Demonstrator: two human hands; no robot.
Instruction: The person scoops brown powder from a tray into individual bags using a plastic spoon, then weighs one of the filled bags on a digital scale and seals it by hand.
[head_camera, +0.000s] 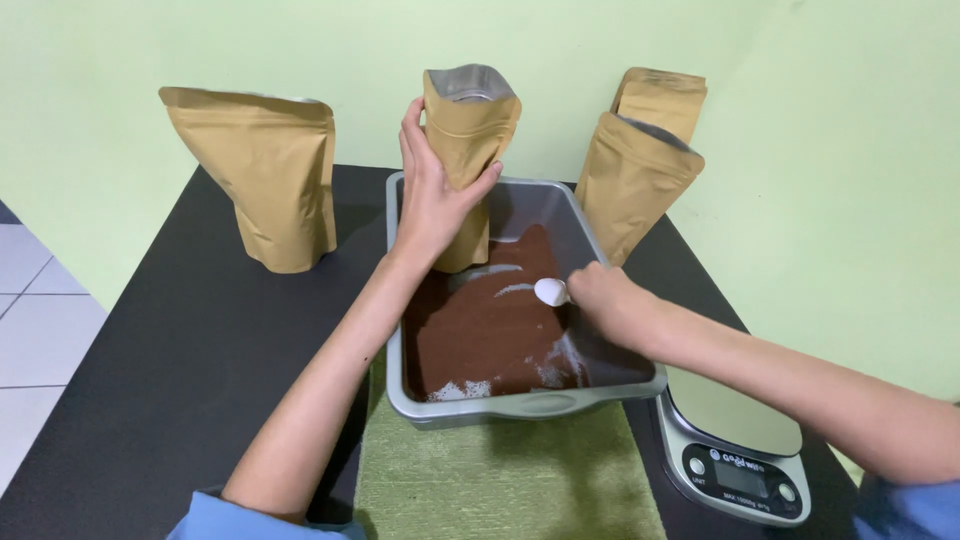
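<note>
Head view: I see my left hand (432, 190) wrapped around an open kraft-brown stand-up pouch (468, 140), fingers curled over its front and thumb behind, holding it upright over the far end of a grey metal baking pan (480, 412). The pouch sits at about twelve o'clock from the pan's middle, its bottom edge down inside the pan, mouth open and showing a silvery lining. My right hand (608, 298) is closed on a small white spoon (550, 291), whose bowl pokes out toward nine o'clock from my fingers, just above the brown powder (490, 330) that covers most of the pan floor; bare grey metal shows at the near corners and along the far wall. The pan rests on a green mat (510, 480), which lies on a black table (170, 340). At four o'clock from the pan, touching its near right corner as far as I can tell, stands a digital kitchen scale (735, 450) with a steel platform. Three more brown pouches stand on the table: one (262, 175) at ten o'clock, well apart from the pan, and two at two o'clock, the nearer (632, 185) just beside the pan, the other (660, 100) behind it against the pale green wall (850, 180).
</note>
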